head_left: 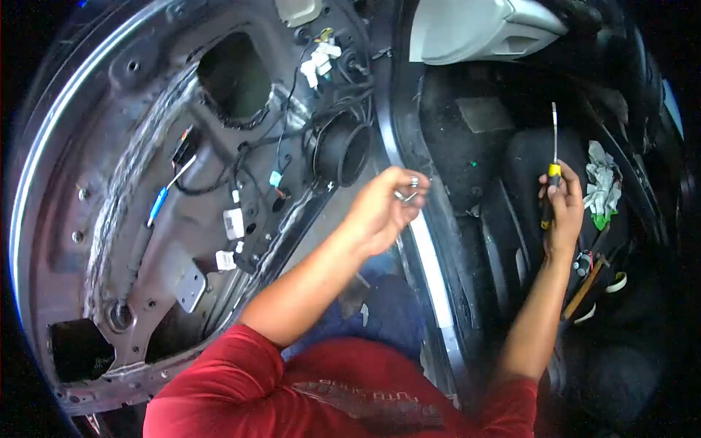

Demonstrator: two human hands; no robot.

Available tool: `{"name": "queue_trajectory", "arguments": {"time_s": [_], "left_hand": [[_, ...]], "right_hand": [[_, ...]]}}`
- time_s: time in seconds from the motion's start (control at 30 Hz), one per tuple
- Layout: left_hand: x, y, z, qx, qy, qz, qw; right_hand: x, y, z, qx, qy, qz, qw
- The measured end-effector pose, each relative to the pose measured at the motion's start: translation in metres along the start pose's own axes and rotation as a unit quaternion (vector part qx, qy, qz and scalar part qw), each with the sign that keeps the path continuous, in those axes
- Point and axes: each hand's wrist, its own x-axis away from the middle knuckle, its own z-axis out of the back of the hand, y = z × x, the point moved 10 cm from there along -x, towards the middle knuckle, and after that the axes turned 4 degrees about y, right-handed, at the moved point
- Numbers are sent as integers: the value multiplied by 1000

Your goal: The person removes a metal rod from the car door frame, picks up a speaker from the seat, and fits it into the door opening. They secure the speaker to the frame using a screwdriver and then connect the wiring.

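My right hand (564, 208) is closed around the black and yellow handle of a screwdriver (555, 169), its shaft pointing up and away from me, over the dark car seat. Between the curled fingers of my left hand (387, 208) are small shiny metal pieces (414, 182), too small to name exactly. That hand is above the door sill (431, 270), between the stripped car door (168, 241) and the cabin, and touches neither.
On the door are a speaker (343, 153), white connectors (320, 62), loose wiring and a blue-ended cable (158, 203). A crumpled wrapper (603, 179) and a wooden-handled tool (584, 292) lie on the seat. A light-coloured panel (475, 33) is at the top.
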Motion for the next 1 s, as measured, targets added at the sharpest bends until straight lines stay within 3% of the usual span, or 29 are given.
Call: {"name": "queue_trajectory", "arguments": {"time_s": [0.07, 0.17, 0.3, 0.5, 0.6, 1.0], "left_hand": [[15, 3, 36, -3, 55, 16, 998], [28, 15, 77, -22, 49, 1, 999], [45, 32, 104, -18, 63, -19, 998], [58, 47, 111, -52, 9, -61, 997], [65, 51, 115, -35, 47, -56, 997], [65, 52, 114, -72, 23, -90, 993]], "right_hand": [[33, -14, -36, 41, -80, -42, 995], [80, -29, -103, 129, -254, 4, 959], [116, -47, -165, 196, -390, 41, 899], [137, -47, -199, 188, -436, 57, 878], [137, -46, -204, 199, -441, 55, 874], [141, -44, -206, 211, -436, 48, 874]]}}
